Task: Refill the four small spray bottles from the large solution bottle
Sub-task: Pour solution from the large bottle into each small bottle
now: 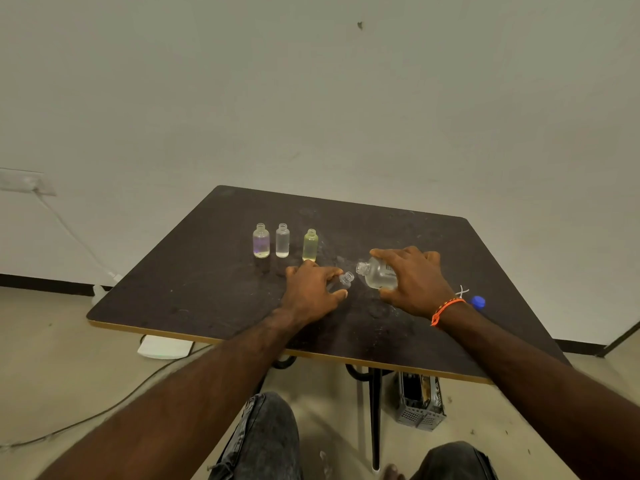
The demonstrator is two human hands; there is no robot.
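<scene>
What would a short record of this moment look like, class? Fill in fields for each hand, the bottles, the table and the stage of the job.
left hand: holds the fourth small bottle on the table
right hand: tilts the large solution bottle, its mouth toward the small one
row of three small bottles: upright, uncapped, liquid inside
blue cap: lies near the right wrist
table: dark top
stage: about to pour; no stream visible
</scene>
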